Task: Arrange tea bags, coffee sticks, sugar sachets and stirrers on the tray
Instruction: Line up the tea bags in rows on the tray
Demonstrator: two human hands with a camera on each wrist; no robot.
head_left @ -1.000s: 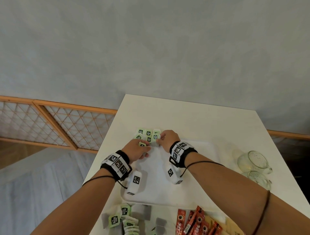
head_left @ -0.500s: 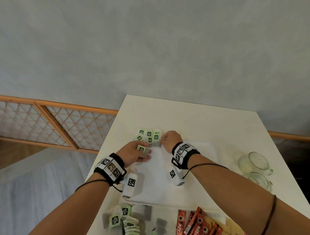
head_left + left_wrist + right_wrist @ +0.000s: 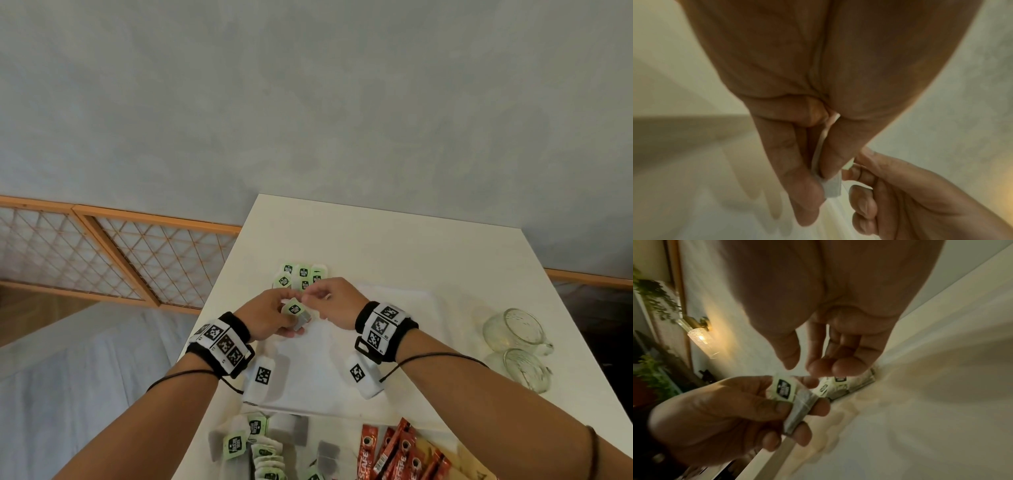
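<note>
Left grip [image 3: 270,315] clamped on tea bag [image 3: 294,309]; right grip [image 3: 337,301] apart — just beside.

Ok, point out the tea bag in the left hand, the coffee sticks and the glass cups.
tea bag [image 3: 294,309], head view, on its green tag
coffee sticks [image 3: 405,451], head view, on one red stick
glass cups [image 3: 511,329], head view, farther cup's wall

Matt paper tea bag [image 3: 296,312], glossy glass cups [image 3: 513,330], smooth white tray [image 3: 376,342].

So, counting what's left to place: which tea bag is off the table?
The tea bag gripped in the left hand, over the tray; the far group and the near pile are set down.
</note>
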